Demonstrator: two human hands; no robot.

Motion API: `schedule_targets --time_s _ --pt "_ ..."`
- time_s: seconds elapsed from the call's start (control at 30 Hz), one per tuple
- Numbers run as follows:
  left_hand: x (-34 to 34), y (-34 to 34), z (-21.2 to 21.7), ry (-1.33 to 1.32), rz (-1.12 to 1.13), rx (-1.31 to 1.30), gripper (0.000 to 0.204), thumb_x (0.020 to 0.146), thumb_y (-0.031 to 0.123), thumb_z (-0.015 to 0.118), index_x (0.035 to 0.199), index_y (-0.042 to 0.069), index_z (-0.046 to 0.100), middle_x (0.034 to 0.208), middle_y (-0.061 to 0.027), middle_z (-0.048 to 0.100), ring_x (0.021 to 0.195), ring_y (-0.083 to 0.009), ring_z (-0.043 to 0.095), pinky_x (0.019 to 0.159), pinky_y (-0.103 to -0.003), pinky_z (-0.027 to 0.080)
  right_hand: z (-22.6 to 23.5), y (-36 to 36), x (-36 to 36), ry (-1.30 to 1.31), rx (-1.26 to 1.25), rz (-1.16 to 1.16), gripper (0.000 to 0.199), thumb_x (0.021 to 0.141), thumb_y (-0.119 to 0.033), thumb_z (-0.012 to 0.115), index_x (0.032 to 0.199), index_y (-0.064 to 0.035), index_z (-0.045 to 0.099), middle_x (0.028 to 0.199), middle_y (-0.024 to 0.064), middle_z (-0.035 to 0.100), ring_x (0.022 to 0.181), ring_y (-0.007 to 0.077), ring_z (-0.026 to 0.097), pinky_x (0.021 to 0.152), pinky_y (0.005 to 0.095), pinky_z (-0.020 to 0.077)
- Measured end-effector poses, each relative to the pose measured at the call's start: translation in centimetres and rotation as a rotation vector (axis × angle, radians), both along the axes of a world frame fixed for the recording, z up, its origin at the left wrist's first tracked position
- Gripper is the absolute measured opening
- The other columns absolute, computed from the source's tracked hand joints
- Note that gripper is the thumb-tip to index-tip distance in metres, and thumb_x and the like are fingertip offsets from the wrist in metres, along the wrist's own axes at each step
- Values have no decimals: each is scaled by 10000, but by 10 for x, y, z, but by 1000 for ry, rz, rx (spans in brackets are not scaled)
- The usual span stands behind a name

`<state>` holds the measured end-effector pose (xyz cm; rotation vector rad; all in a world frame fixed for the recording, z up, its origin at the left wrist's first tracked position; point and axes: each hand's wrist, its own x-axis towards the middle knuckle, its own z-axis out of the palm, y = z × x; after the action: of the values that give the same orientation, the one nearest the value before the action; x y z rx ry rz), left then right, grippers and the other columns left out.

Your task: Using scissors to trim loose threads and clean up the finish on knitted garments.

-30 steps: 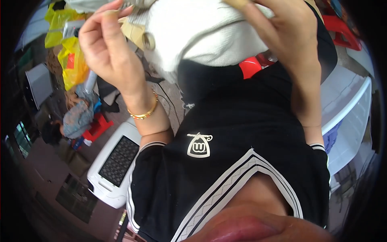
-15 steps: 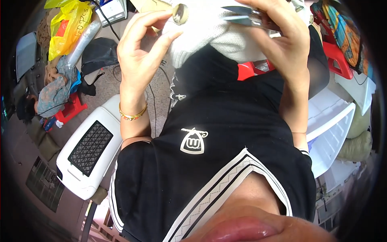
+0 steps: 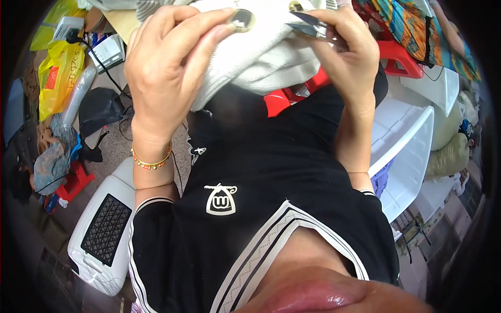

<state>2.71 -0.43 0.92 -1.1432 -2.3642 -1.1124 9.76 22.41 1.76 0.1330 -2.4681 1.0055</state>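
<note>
A white knit garment (image 3: 261,65) lies bunched over my lap at the top of the view. My left hand (image 3: 164,73) pinches a round button (image 3: 243,21), dark with a gold rim, between thumb and fingertips at the garment's surface. To its right, my right hand (image 3: 350,60) grips a pair of small thread snips (image 3: 309,26), their dark blades parted and pointing left toward the button. A second gold-rimmed button (image 3: 296,6) shows on the knit just above the blades. Any thread at the buttons is too fine to make out.
Beyond my right arm are a red stool (image 3: 394,55), patterned cloth (image 3: 399,23) and a white plastic bin (image 3: 409,167). A person's arm (image 3: 450,28) appears at the upper right. On the left are a yellow bag (image 3: 55,78), a dark cable (image 3: 107,70) and a white appliance (image 3: 104,224).
The whole view has shifted, so surroundings appear farther left. The garment is more bunched, and a second button now shows near the snips. Both hands keep their grips.
</note>
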Motion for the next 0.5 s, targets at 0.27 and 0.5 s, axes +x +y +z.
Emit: schedule_targets --time_s 0.27,0.5 --pt "1 -3 7 -94 -35 -63 331 760 72 806 1085 56 747 953 -63 624 847 -137 571 751 -244 452 16 -16 6 -17 -156 238 398 734 -50 820 1115 -37 703 768 20 547 650 118 489 589 247 382" --pt "4 3 0 -116 73 66 252 772 37 790 1021 49 759 887 -47 644 791 -98 555 685 -228 437 22 -16 3 -158 -8 178 368 788 -128 794 1133 -49 690 732 79 515 616 192 517 544 301 405"
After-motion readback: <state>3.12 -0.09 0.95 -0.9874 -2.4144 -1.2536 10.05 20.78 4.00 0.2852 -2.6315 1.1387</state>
